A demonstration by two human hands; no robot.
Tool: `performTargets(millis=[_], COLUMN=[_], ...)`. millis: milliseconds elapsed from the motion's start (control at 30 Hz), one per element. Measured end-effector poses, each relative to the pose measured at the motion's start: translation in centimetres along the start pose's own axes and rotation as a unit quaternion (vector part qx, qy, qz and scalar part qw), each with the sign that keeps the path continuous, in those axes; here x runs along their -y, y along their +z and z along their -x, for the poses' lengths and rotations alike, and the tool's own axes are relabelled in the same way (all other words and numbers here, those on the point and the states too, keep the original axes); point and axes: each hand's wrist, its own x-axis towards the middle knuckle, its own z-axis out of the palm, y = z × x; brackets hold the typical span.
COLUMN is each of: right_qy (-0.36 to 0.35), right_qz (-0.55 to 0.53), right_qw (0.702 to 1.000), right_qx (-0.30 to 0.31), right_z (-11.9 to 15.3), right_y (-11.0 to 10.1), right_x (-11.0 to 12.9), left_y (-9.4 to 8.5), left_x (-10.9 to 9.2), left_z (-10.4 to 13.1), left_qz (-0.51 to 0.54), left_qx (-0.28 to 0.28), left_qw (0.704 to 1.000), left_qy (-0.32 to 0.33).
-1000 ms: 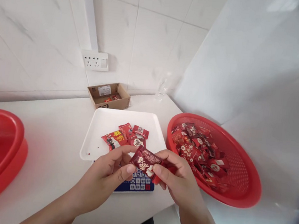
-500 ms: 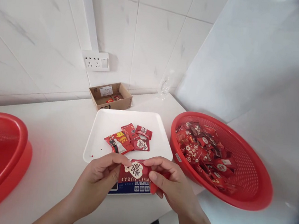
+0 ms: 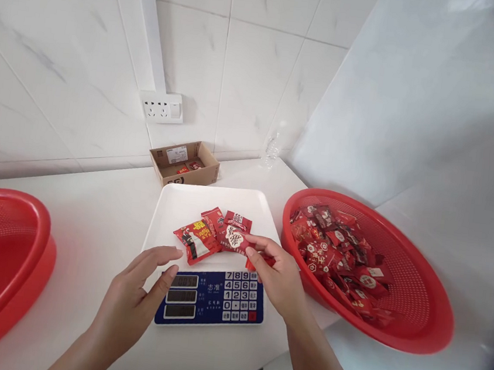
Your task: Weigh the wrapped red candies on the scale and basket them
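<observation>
My right hand (image 3: 275, 273) pinches a dark red packet (image 3: 233, 238) with a cream emblem, over the front right part of the white scale tray (image 3: 167, 212). Another bright red packet shows partly beneath its fingers. My left hand (image 3: 145, 286) is empty, thumb and fingers apart, at the left side of the blue scale panel (image 3: 213, 298). Several red packets lie on the tray, among them a red and yellow one (image 3: 197, 240) and a small one (image 3: 238, 219) at the back.
A red basket (image 3: 420, 297) of red packets stands at the right. At the left is another red basket (image 3: 43, 234). Behind the tray sit an open cardboard box (image 3: 199, 174) with a few packets and a clear plastic bottle (image 3: 272, 149), near the wall.
My left hand has let go of the dark red packet and moved left. My right hand has carried the packet forward over the tray, uncovering the scale panel.
</observation>
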Motion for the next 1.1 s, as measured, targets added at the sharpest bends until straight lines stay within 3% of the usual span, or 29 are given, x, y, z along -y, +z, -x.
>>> performTargets(millis=[100, 200, 367, 500, 633, 733, 800, 967, 1100], right_qy=[-0.006, -0.027, -0.039, -0.019, 0.012, 0.014, 0.015, -0.003, -0.01], right_qz=[0.039, 0.097, 0.125, 0.181, 0.228, 0.237, 0.24, 0.241, 0.253], right_qw=[0.999, 0.995, 0.981, 0.954, 0.944, 0.941, 0.94, 0.938, 0.936], right_qx=[0.01, -0.015, -0.144, -0.238, -0.239, -0.243, -0.243, -0.249, -0.244], right_z=[-0.3, 0.0, 1.3, 1.7, 1.4, 1.2, 1.1, 1.4, 1.5], right_y=[0.2, -0.3, -3.6, -6.7, -7.9, -7.7, -7.6, -7.6, -7.9], right_x=[0.1, 0.3, -0.2, -1.3, -2.2, -2.4, -2.5, -2.8, -3.1], left_y=[0.2, 0.2, 0.0, -0.1, 0.8, 1.7, 2.3, 2.2, -0.7], left_x=[0.5, 0.2, 0.5, 2.4, 3.2, 2.7, 2.4, 2.5, 3.5], left_z=[-0.1, 0.0, 0.4, 0.1, -0.5, -1.3, -2.1, -3.8, -4.1], left_qz=[-0.017, -0.001, -0.006, -0.06, -0.142, -0.192, -0.205, -0.191, -0.2], left_qx=[0.015, 0.005, 0.001, -0.017, 0.041, 0.152, 0.194, 0.178, 0.128], left_qw=[0.998, 0.999, 1.0, 0.996, 0.969, 0.943, 0.932, 0.945, 0.951], left_qy=[0.057, 0.046, 0.007, 0.07, 0.196, 0.225, 0.227, 0.197, 0.199])
